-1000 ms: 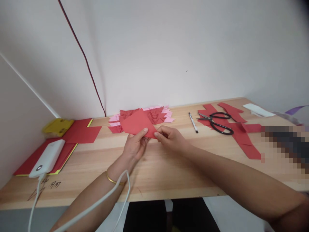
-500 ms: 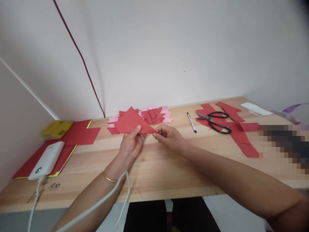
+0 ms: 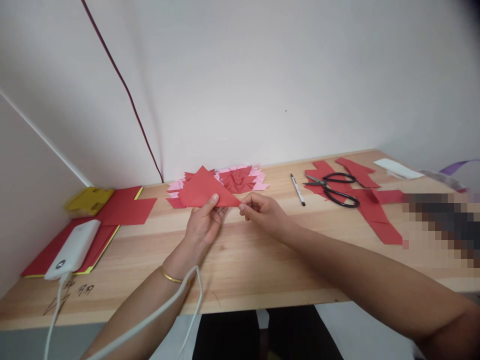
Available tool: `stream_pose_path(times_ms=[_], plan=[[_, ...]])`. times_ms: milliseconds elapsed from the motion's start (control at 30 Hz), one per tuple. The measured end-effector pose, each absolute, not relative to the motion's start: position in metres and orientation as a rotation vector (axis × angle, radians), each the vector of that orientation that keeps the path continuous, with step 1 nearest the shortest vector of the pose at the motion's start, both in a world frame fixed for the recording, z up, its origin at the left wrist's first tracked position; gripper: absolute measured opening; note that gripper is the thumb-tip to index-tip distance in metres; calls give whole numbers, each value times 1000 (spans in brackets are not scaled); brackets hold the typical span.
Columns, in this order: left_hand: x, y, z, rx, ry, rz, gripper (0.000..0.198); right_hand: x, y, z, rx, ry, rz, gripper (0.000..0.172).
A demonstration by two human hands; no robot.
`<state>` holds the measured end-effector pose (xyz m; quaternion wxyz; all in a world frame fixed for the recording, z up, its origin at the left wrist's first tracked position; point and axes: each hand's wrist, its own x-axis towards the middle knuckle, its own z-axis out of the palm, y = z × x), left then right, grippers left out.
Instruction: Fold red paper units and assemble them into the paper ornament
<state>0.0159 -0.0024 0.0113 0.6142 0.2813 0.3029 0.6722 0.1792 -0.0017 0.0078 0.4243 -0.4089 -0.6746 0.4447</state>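
A folded piece of red paper [image 3: 204,187] is held up above the wooden table [image 3: 240,270], its peak pointing away from me. My left hand [image 3: 204,220] grips its lower edge, thumb on top and fingers underneath. At the paper's right corner, my right hand [image 3: 264,212] pinches the tip between thumb and fingers. Behind the held paper lie folded red and pink paper pieces [image 3: 240,179], partly hidden by it.
Black-handled scissors [image 3: 330,187] lie over red paper offcuts [image 3: 375,220] at the right, near a marker [image 3: 298,190]. At the left are a white power bank [image 3: 73,250], red sheets [image 3: 129,212] and a yellow packet [image 3: 90,201]. A white cable [image 3: 153,315] crosses my left forearm.
The held paper has shifted very slightly to the left at its peak and right corner. Both hands keep nearly the same place and grip.
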Motion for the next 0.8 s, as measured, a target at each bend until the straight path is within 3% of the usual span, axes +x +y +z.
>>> stream_pose_path(times_ms=[200,800], plan=[[16,-4,12,702,739,1586,27,179,0,8,-998,-1740,1142,20],[33,-18,3,754,736,1429,34,182,-2,8,-909,-1943,742,25]])
